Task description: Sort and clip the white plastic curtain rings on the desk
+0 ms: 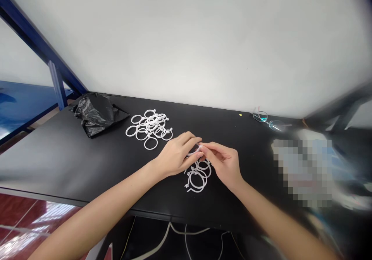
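Note:
Between my two hands is a white plastic ring clip, partly hidden by the fingers. My left hand closes on its left side, thumb below and fingers above. My right hand pinches its right edge between thumb and forefinger, near what looks like the clasp. Right below the hands lie several similar white ring clips on the black table; some have ends that stand apart. A larger heap of white ring clips, with small knobs at their joints, rests beyond my left hand.
A crumpled black plastic bag sits at the back left of the black table. Eyeglasses and a small yellow bit lie near the wall. Blurred, pixelated items fill the right side. Cables hang below the front edge.

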Motion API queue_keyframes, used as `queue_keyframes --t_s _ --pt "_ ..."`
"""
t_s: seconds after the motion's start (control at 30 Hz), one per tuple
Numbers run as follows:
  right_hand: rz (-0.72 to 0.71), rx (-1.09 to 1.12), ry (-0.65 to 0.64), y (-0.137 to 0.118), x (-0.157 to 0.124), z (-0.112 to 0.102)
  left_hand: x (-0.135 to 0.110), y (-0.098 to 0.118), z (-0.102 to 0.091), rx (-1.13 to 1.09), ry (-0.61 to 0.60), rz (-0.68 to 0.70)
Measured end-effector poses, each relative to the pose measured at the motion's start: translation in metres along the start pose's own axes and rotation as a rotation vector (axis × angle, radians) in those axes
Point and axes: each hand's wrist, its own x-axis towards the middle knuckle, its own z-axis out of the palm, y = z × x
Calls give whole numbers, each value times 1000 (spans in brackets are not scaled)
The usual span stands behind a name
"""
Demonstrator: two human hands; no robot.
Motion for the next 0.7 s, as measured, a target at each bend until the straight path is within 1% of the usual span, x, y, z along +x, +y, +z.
queue_keyframes --t_s 0.07,0.1,0.23,0.5,0.57,0.63,0.7 --pt "-64 -21 -29 1 -4 3 -2 2 2 -79 -70 -29" --pt "-91 -35 -42 1 -5 5 -3 2 3 -94 -79 -28" --pt "-144 -47 -76 3 -9 7 -7 1 6 -59 -9 47" --pt "-40 55 -127 -2 -5 6 -6 2 6 11 41 93" --pt "-14 81 -153 -2 -4 4 -6 1 4 27 36 107" --pt "17 89 -150 0 -1 0 -4 -2 0 61 25 82" --pt "39 27 -94 3 5 -9 -1 -8 -4 123 49 -10"
